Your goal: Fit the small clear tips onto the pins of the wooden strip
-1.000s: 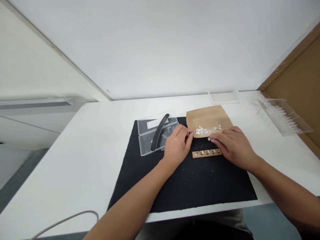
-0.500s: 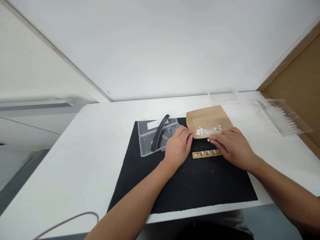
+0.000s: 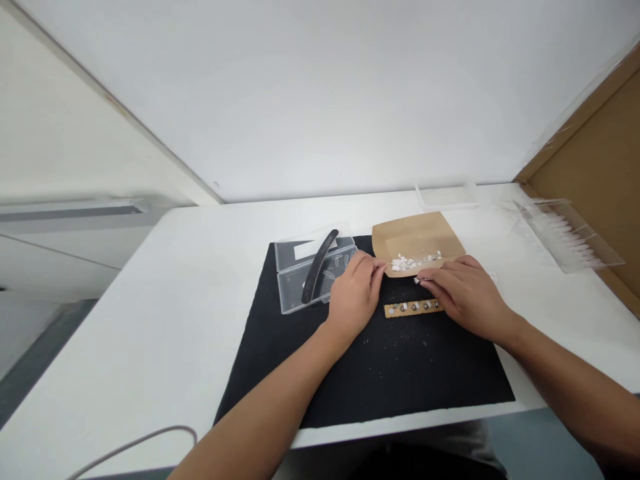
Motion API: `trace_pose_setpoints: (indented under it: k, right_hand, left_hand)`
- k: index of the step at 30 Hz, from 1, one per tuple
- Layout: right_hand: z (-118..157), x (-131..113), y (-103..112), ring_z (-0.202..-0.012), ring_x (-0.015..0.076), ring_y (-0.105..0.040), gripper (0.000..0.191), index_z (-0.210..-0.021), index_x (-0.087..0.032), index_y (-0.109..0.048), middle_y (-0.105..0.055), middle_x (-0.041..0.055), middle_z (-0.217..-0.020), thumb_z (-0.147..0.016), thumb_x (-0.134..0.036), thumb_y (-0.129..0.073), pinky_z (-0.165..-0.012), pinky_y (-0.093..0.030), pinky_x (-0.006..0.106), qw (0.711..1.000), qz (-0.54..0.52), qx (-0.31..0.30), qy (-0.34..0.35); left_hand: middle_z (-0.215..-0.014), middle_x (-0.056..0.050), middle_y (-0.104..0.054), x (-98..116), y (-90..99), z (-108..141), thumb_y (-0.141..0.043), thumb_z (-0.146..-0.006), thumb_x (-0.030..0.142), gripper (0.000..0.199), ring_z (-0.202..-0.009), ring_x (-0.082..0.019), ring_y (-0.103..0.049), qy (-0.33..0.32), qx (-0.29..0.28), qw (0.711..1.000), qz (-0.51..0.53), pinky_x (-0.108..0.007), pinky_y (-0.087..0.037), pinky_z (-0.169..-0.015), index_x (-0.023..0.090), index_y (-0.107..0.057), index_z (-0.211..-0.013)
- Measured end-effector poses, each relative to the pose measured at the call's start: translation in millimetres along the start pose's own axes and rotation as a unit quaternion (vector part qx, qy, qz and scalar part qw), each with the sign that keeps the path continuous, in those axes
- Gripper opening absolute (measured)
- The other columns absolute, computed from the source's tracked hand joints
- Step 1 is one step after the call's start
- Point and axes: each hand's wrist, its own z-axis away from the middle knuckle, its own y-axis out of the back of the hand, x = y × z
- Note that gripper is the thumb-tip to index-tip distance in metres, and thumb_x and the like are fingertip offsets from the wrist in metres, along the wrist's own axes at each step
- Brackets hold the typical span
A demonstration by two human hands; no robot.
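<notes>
My left hand [image 3: 354,292] is closed in a pinch at the near left corner of a brown paper tray [image 3: 407,233]. Whatever its fingertips hold is too small to name. Between thumb and fingers, my right hand [image 3: 463,290] grips a small shiny piece with a white end [image 3: 417,281], just in front of the tray. White bits [image 3: 404,263] lie heaped along the tray's near side. Below the hands, a tan strip [image 3: 413,308] bears a row of small metal mounts with white pieces; my right hand covers its right end.
A curved black nail file [image 3: 319,267] rests across an open clear plastic case [image 3: 293,290] holding clear nail tips. Under these lies a black mat [image 3: 390,380] on the white table [image 3: 150,300]. At right are clear packs of nail tips [image 3: 563,233] and a cardboard panel [image 3: 595,140].
</notes>
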Motion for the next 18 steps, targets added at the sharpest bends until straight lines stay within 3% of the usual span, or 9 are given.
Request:
trace_pose_setpoints:
  k: [6, 12, 18]
  right_hand:
    - [0.3, -0.1, 0.4, -0.080, 0.0194, -0.073, 0.019, -0.113, -0.021, -0.069, -0.081, 0.0036, -0.093, -0.111, -0.030, -0.053, -0.083, -0.042, 0.037, 1.000, -0.001, 0.003, 0.006]
    - [-0.2, 0.6, -0.1, -0.080, 0.0194, -0.072, 0.018, -0.113, -0.021, -0.069, -0.080, 0.0037, -0.092, -0.112, -0.030, -0.053, -0.083, -0.042, 0.036, 1.000, -0.003, 0.001, 0.006]
    - [0.0, 0.7, -0.6, -0.080, 0.0195, -0.072, 0.019, -0.113, -0.021, -0.069, -0.081, 0.0039, -0.092, -0.112, -0.030, -0.053, -0.083, -0.042, 0.036, 1.000, -0.007, 0.003, 0.005]
  left_hand:
    - [-0.097, -0.006, -0.070, -0.3, -0.6, -0.4, -0.053, -0.110, 0.024, 0.019, -0.088, -0.018, -0.067, -0.017, 0.019, 1.000, 0.002, -0.028, -0.052, -0.073, 0.018, -0.070, -0.105]
    - [-0.092, -0.003, -0.071, 1.1, 1.5, -2.0, -0.058, -0.108, 0.026, 0.018, -0.073, -0.013, -0.064, -0.011, 0.042, 0.999, 0.020, -0.026, -0.050, -0.068, 0.018, -0.070, -0.097]
    - [-0.091, -0.004, -0.072, 1.5, 1.4, -2.6, -0.057, -0.109, 0.031, 0.024, -0.073, -0.014, -0.066, -0.012, 0.047, 0.999, 0.020, -0.026, -0.051, -0.068, 0.018, -0.072, -0.095]
